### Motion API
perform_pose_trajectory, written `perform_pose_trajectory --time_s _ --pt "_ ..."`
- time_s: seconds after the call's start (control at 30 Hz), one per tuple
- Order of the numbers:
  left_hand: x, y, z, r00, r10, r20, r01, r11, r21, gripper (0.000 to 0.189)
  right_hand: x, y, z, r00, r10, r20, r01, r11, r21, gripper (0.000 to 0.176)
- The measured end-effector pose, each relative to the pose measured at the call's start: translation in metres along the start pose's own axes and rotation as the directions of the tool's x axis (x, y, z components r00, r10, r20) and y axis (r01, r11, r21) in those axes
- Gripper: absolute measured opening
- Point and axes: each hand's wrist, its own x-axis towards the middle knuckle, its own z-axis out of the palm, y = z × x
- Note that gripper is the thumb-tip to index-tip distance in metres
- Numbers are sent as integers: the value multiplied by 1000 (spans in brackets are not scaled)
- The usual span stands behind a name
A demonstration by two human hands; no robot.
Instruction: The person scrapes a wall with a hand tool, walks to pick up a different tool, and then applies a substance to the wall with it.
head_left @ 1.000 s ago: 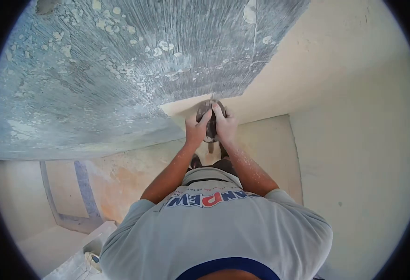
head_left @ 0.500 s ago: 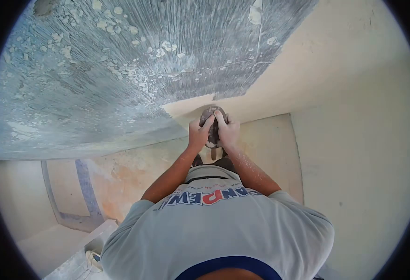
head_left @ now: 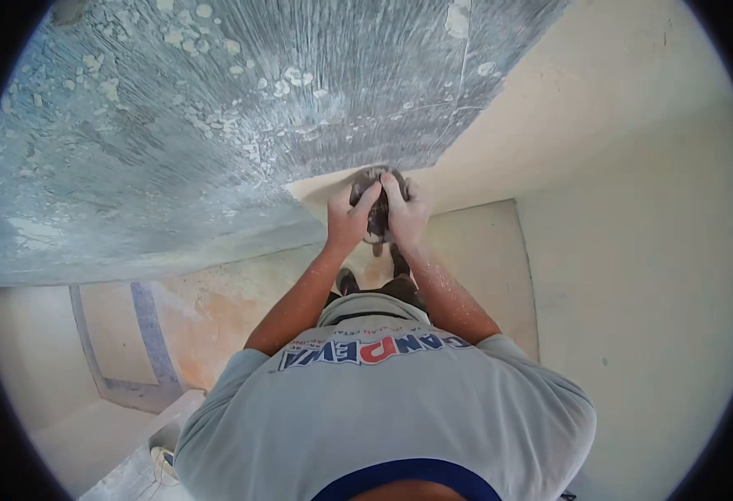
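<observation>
Both of my hands grip a dark oval tool (head_left: pixel 378 219), smeared with pale dust, whose exact kind I cannot make out. My left hand (head_left: pixel 350 219) wraps its left side, and my right hand (head_left: pixel 408 213) wraps the right side. The thumbs lie close together along its near face. The tool's far end is up at the wall, over a cream patch (head_left: pixel 320 190) at the lower border of the streaked grey-blue surface (head_left: pixel 299 125). Pale dust covers my fingers and speckles my forearms. The tool's far side is hidden.
A smooth cream wall (head_left: pixel 617 275) runs along the right. Below lies a stained floor (head_left: pixel 216 305), with my feet (head_left: pixel 347 280) near the wall. At lower left are a recess with a blue-grey border (head_left: pixel 156 338) and a pale ledge (head_left: pixel 124 476) with a coiled cable (head_left: pixel 162 462).
Both hands and the dark oval tool have moved a little up the wall, away from my body. More of my feet shows below them. My grip is unchanged.
</observation>
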Motion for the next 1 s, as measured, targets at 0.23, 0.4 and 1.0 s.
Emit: perform_pose_trajectory --time_s 0.23,0.4,1.0 --pt "-1 -2 -1 999 8 -39 -4 994 108 27 -6 -19 5 996 -86 -38 80 986 -146 30" --pt "-16 -13 -2 1000 18 -22 -14 982 190 22 -20 6 -8 992 -98 -73 78 967 -242 37" --pt "-14 -14 -4 998 35 -50 -27 988 154 26 -21 1 -5 1000 5 -15 -7 990 -141 27"
